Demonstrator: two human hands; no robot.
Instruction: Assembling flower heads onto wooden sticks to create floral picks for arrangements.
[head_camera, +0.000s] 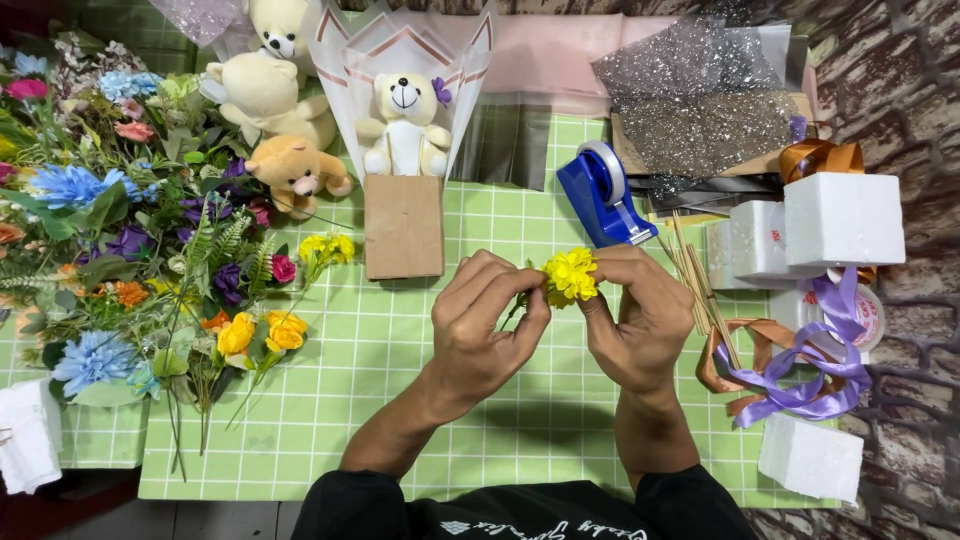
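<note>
At nine o'clock on the tabletop (400, 400), a heap of artificial flowers (120, 200) lies with stems fanned toward the person, probably so single stems pull out easily. Three loose plush bears (285, 110) rest at the heap's upper edge, toward eleven o'clock. At twelve o'clock a white bear (405, 125) sits upright in a paper wrap (400, 50), propped on a brown block (403, 227); the upright pose looks like a display mock-up.

Centre: left hand (485, 325), fingers curled, pinches the green stem just below a yellow flower (571, 274). The bloom sits at the hand's two o'clock, touching its fingertips. Right hand (640, 320), also closed, grips the same flower from the other side; bloom at its ten o'clock, between thumb and forefinger. Both hands hold it raised above the mat, presumably for a close look.

At one o'clock: blue tape dispenser (600, 195). At three o'clock: wooden sticks (695, 280), white foam blocks (840, 220), purple ribbon (810, 380), all near the right hand.
</note>
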